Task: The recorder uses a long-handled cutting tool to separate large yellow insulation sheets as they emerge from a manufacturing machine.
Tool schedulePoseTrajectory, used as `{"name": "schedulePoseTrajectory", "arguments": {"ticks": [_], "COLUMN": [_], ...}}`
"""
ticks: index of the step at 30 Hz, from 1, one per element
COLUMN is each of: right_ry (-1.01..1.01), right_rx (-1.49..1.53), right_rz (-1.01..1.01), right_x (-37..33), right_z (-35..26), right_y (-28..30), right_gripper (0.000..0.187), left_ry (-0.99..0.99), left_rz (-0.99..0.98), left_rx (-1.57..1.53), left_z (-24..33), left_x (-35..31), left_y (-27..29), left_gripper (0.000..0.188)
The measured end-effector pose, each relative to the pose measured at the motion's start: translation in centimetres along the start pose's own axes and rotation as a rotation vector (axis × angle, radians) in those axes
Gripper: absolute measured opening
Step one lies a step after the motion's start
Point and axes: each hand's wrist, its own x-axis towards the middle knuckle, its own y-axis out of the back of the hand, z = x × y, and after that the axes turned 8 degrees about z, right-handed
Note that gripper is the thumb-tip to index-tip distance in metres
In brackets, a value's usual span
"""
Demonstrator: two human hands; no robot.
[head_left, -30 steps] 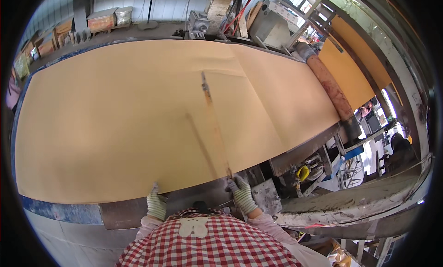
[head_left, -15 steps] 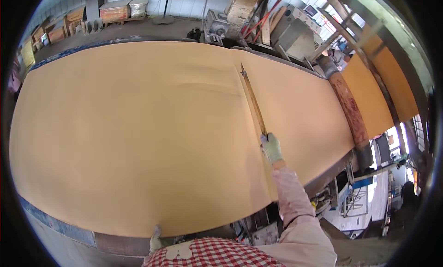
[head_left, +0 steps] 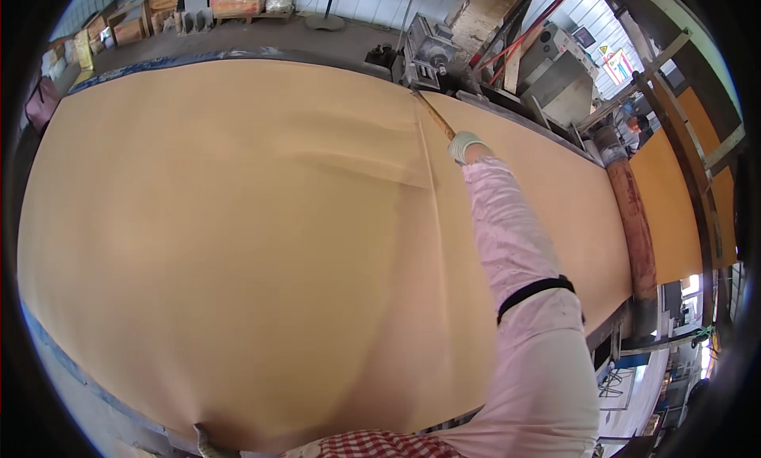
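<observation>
A broad tan sheet covers the table before me, with a raised crease running from its far edge toward me. My right hand, in a pale glove, reaches far across it, closed on a thin wooden stick. The stick's far tip lies at the sheet's far edge, by the top of the crease. At the near edge, lower left, part of my gloved left hand shows, its thumb on the sheet's rim. The sheet puckers there as if pinched; the other fingers are hidden.
A grey metal machine part stands just beyond the far edge. To the right, a reddish roller crosses the sheet's end, with an orange-tan sheet rising behind it. A grey control cabinet stands at the far right, near another person.
My right hand has moved far forward with the stick, whose tip now reaches the far edge. My left hand has shifted left along the near edge. Wrinkles near the crease look deeper.
</observation>
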Motion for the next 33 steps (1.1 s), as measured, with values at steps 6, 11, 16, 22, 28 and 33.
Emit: {"name": "schedulePoseTrajectory", "arguments": {"ticks": [6,11,16,22,28,33], "right_ry": [0.013,-0.113,-0.157,-0.054,-0.099,-0.158], "right_rx": [0.275,0.390,0.328,0.142,0.190,0.498], "right_rz": [-0.331,-0.477,-0.615,-0.511,-0.677,-0.463], "right_x": [-19.5,-41.6,-62.6,-84.7,-97.9,-100.5], "right_z": [-1.7,-2.0,0.6,-1.0,-2.0,-0.6], "right_y": [7.5,12.7,11.8,11.5,12.3,13.0], "right_gripper": [0.013,0.006,0.011,0.014,0.021,0.021], "left_ry": [-0.050,-0.078,-0.014,0.036,-0.144,-0.498], "left_rz": [-0.334,-0.306,-0.422,-0.248,-0.146,0.088], "left_rx": [-0.194,-0.194,-0.179,-0.274,-0.210,0.240], "left_z": [2.5,5.9,8.5,12.2,16.2,20.6], "left_x": [7.0,10.4,17.6,23.5,23.1,32.0], "left_y": [4.9,7.0,7.9,8.3,7.2,9.6], "left_gripper": [0.047,0.044,0.038,0.037,0.038,0.036]}}
